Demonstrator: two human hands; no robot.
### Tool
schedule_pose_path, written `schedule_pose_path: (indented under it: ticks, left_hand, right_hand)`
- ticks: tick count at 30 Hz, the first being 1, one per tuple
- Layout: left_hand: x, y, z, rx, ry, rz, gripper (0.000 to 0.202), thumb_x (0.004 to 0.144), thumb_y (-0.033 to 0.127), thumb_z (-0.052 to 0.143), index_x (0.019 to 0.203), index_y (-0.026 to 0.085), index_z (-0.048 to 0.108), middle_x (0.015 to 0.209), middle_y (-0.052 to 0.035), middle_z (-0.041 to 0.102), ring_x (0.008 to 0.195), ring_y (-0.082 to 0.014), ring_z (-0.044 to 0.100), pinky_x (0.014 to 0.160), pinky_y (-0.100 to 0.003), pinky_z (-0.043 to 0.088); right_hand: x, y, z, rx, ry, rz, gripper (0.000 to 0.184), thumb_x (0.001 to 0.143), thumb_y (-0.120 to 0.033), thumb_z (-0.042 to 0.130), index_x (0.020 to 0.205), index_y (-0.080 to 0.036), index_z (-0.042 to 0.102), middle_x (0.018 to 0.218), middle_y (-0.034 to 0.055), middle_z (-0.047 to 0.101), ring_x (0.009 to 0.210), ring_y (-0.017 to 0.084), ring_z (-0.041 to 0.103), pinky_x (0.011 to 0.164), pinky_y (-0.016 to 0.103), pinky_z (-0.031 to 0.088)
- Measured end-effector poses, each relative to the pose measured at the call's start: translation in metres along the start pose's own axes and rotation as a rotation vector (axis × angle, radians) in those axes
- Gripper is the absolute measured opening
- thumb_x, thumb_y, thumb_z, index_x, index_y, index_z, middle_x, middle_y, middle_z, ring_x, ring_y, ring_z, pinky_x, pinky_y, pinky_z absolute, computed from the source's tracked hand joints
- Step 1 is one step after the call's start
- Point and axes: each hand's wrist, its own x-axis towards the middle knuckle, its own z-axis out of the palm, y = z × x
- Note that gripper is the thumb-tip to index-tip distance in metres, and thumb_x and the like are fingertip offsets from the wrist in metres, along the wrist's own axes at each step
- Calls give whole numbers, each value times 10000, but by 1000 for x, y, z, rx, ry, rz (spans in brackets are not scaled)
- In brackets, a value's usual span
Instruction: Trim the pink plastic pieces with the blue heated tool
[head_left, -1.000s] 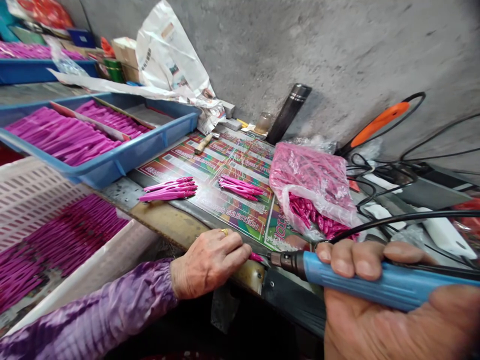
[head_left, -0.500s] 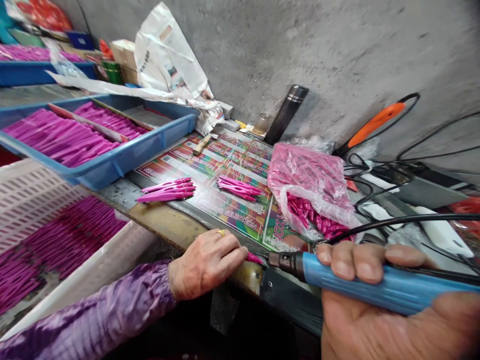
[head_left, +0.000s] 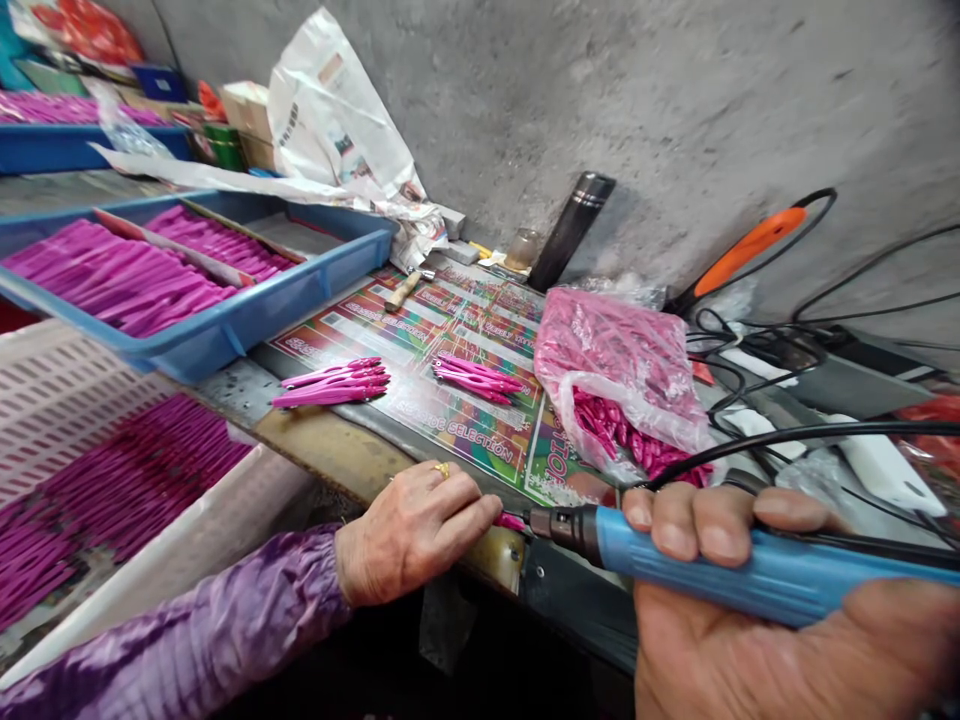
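Below the grey wall (head_left: 510, 110), at the near edge of the surface (head_left: 315, 440), my left fingers (head_left: 469, 522) pinch closed on a pink piece (head_left: 512, 521), mostly hidden, I judge to steady it against the blue tool (head_left: 697, 567) that my right fingers (head_left: 720, 522) wrap around. Beyond my left fingers lie two separate pink bundles (head_left: 334, 384), and an open bag (head_left: 611, 345) sits ahead of my right fingers, probably for easy reach; farther left stands a blue tray (head_left: 217, 338), divided perhaps for sorting.

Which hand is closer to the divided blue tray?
Left. The left hand, holding a pink piece, is right of the tray, nearer the viewer; the right hand, around a blue tool, is farther right.
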Motion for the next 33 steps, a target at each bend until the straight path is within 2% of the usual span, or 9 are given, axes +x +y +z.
schedule_pose_path:
  ticks: [6, 10, 16, 20, 23, 26, 31, 33]
  left_hand:
    - [1, -1, -2, 17, -29, 7, 212, 1054, 126, 398, 1171, 114, 575, 832, -37, 644, 707, -158, 569, 638, -301, 440]
    - [1, -1, -2, 37, -41, 16, 230, 1062, 138, 373, 1137, 117, 590, 818, -36, 637, 690, -158, 560, 616, -302, 423]
    - [1, -1, 0, 29, -66, -27, 211, 1055, 126, 398, 1143, 123, 590, 855, -46, 657, 713, -151, 587, 641, -277, 468]
    - [2, 3, 3, -23, 42, -106, 232, 1072, 160, 392, 1092, 138, 622, 874, -59, 690, 725, -146, 625, 641, -250, 488]
    - [2, 14, -3, -153, 95, -284, 204, 1056, 161, 449, 1054, 157, 653, 891, -53, 705, 747, -137, 647, 666, -231, 506]
    - [2, 30, -18, -400, 62, -558, 173, 1022, 169, 516, 1050, 161, 686, 869, -35, 701, 741, -126, 642, 681, -222, 500]
    - [0, 51, -40, -1018, -104, -1159, 234, 944, 349, 589, 958, 135, 684, 666, 10, 607, 563, -88, 509, 508, -182, 381]
    - [-2, 54, -42, -1224, -113, -1328, 310, 881, 436, 647, 938, 132, 647, 649, 18, 595, 508, -70, 467, 449, -168, 321]
  right_hand:
    - [-2, -1, 3, -20, 59, 9, 520, 599, -662, 843, 678, -258, 526, 499, -93, 411, 469, 120, 396, 549, 331, 482]
    - [1, 0, -2, -17, 1, -17, 532, 597, -718, 802, 673, -259, 543, 490, -87, 412, 460, 127, 405, 536, 348, 489]
    - [1, -4, -7, -16, 12, -24, 486, 637, -686, 768, 667, -259, 539, 513, -81, 406, 491, 130, 414, 569, 363, 506]
    - [-2, -7, -12, 1, -44, -44, 422, 700, -653, 742, 704, -263, 580, 546, -76, 399, 513, 133, 423, 575, 358, 498]
    - [-6, -9, -13, -30, -101, -81, 401, 764, -653, 708, 719, -268, 607, 561, -66, 418, 519, 142, 438, 573, 355, 485]
    - [-11, -12, -12, -65, -139, -133, 422, 802, -671, 689, 707, -266, 620, 551, -59, 440, 501, 143, 434, 567, 349, 467]
    - [-20, -13, -8, -104, -302, -206, 268, 857, -515, 687, 765, -265, 656, 557, -54, 516, 493, 153, 469, 552, 347, 466]
    - [-24, -12, -6, -104, -365, -224, 256, 868, -493, 676, 773, -257, 655, 555, -52, 534, 492, 153, 489, 554, 349, 477]
